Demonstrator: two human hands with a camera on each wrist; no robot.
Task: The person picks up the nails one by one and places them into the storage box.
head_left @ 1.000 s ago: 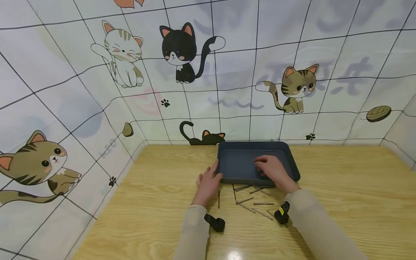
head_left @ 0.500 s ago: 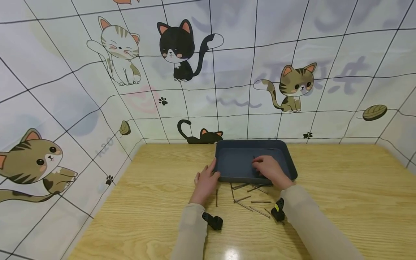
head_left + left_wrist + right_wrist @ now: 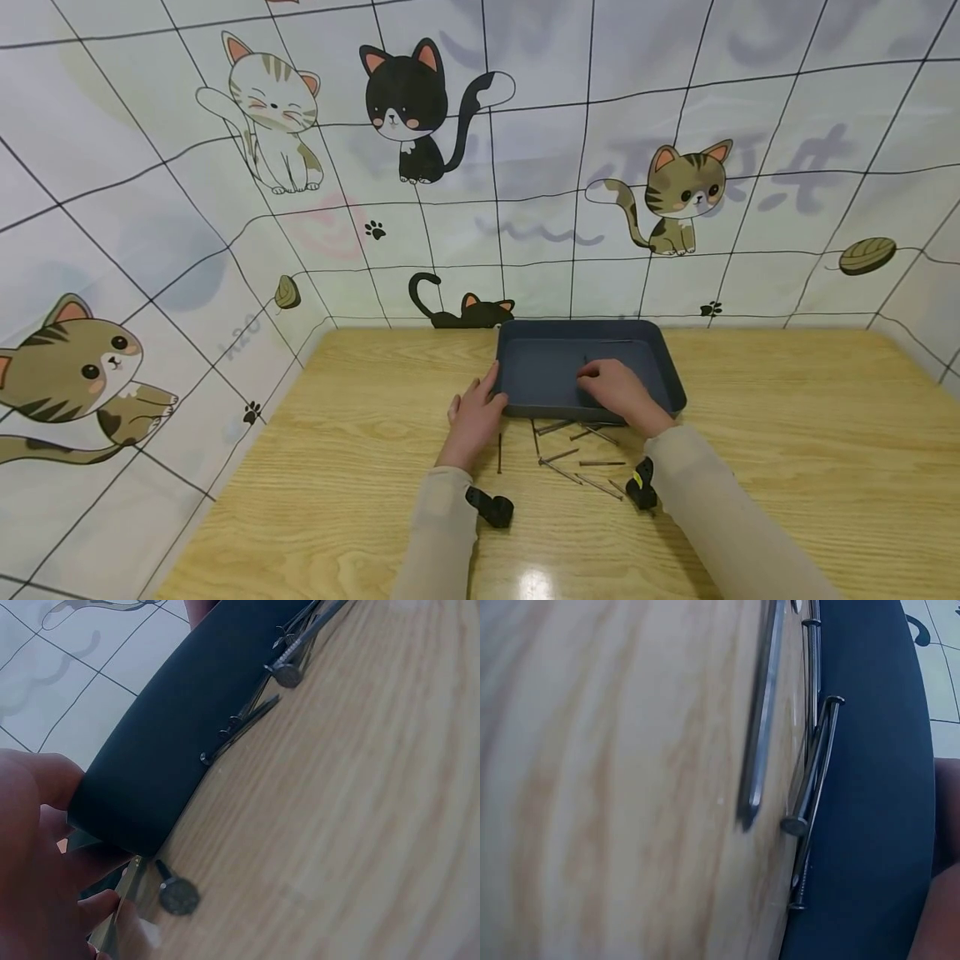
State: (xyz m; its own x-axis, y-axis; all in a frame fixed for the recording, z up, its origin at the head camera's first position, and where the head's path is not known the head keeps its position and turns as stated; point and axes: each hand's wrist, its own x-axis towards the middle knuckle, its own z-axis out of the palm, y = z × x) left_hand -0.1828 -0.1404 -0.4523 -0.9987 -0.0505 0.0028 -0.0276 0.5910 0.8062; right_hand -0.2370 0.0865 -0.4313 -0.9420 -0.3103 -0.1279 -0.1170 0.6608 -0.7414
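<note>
My left hand (image 3: 476,423) holds the near left corner of a dark blue-grey tray (image 3: 536,371), thumb at the front wall and fingers along the left side. The left wrist view shows those fingers (image 3: 34,847) curled against the tray's end. My right hand (image 3: 617,387) is inside the tray, fingertips together low over its floor. A thin dark nail (image 3: 586,361) pokes out beyond them, its rest hidden by the fingers. Another nail (image 3: 613,342) lies along the tray's far side. Several loose nails (image 3: 600,487) are scattered on the table in front.
Some nails (image 3: 817,765) lie right along the tray's front wall, partly crossed. One nail (image 3: 500,454) lies apart near my left wrist. The wooden table (image 3: 810,425) meets a cat-patterned wall covering (image 3: 540,242) just behind the tray.
My right hand has shifted slightly left and lower inside the tray, with the nail at its fingertips. My left hand stays on the tray corner. The head view has tilted slightly.
</note>
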